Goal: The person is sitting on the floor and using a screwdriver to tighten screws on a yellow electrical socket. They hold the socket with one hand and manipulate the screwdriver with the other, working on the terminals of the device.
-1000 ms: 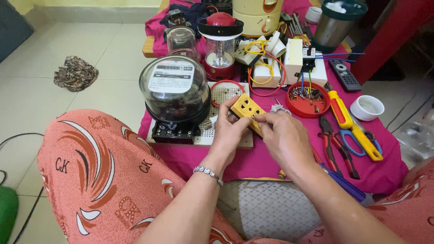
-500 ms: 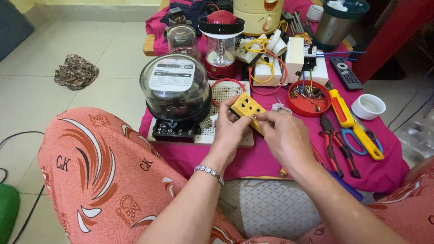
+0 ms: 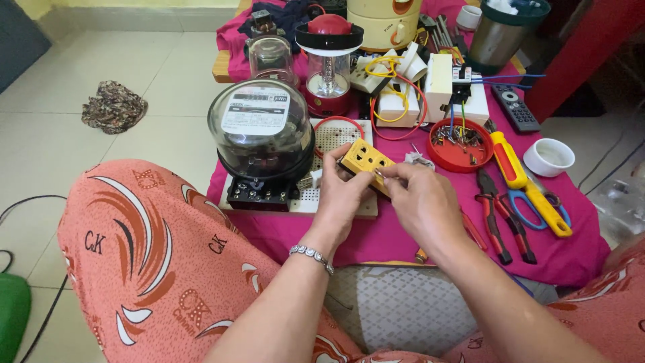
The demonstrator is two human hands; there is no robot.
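Holding the yellow socket block near the middle of the frame, I had my left hand wrapped around its lower left edge, thumb and fingers closed on it, while my right hand pinched its right end, fingertips closed against the block's edge. It sat tilted, lifted just above the white perforated board. I judged the step to be work on that block's right end, some fitting or small part there; what my fingertips pressed was too small to tell. The next move would have called for a steady left grip and fine fingertip control at that corner.

To the left of centre stood the round glass electricity meter, carrying a white rectangular label with dark print under its dome. In the upper middle stood a red-capped lantern. Right of my hands lay a red round tray of small parts, red-handled pliers and a yellow-handled screwdriver, all on the pink cloth. A black remote and a white cup lay at the right.
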